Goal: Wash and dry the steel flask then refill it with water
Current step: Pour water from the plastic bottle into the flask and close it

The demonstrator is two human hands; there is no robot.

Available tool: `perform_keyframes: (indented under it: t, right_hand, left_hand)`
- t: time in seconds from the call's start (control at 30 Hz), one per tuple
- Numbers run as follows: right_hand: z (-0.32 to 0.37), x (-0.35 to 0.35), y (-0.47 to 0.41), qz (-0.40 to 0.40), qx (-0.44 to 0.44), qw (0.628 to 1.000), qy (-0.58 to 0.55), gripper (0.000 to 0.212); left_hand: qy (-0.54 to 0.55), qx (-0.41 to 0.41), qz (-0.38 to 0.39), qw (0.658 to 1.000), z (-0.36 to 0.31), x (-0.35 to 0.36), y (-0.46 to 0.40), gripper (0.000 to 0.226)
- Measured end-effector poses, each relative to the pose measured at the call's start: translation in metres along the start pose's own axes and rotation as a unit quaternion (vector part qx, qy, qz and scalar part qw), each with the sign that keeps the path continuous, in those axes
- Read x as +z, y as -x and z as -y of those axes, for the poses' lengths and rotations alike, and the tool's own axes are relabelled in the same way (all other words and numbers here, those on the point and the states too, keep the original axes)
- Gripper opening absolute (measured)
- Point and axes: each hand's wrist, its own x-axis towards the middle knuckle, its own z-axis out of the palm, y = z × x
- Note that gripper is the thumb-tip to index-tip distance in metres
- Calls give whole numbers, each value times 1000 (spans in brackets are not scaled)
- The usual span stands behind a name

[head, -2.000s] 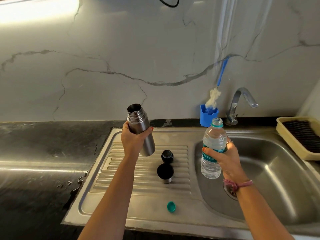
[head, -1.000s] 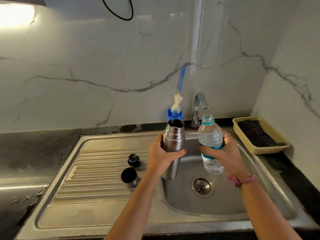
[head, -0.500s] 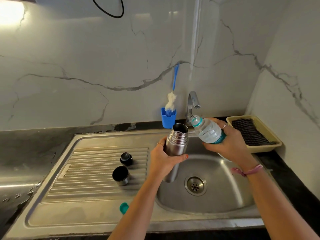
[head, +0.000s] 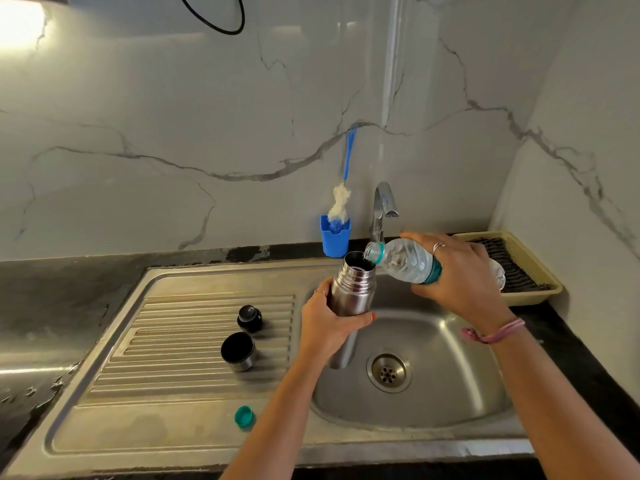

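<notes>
My left hand (head: 327, 323) grips the open steel flask (head: 353, 287) upright over the sink basin (head: 433, 386). My right hand (head: 457, 277) holds a clear plastic water bottle (head: 403, 259) tipped nearly level, its open mouth at the flask's rim. The flask's black stopper (head: 249, 318) and its steel cup lid (head: 238, 350) stand on the ribbed drainboard (head: 180, 341). The bottle's teal cap (head: 243, 416) lies near the sink's front edge.
A tap (head: 382, 209) rises behind the basin, with a blue holder (head: 335, 237) and a bottle brush (head: 341, 199) to its left. A yellow tray (head: 540, 285) with a dark cloth sits on the right counter. Black counter (head: 52, 306) extends left.
Both hands moved from over the drainboard to over the basin. My right hand has tipped the bottle from upright down to the flask's mouth.
</notes>
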Motion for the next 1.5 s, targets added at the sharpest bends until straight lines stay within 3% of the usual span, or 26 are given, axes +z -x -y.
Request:
perform_keyframes:
  t: [1.5]
  right_hand:
    - [-13,1,-6,-29,-53,995,73,79]
  left_hand:
    - [5,-21,-10,1000,1,2,4,73]
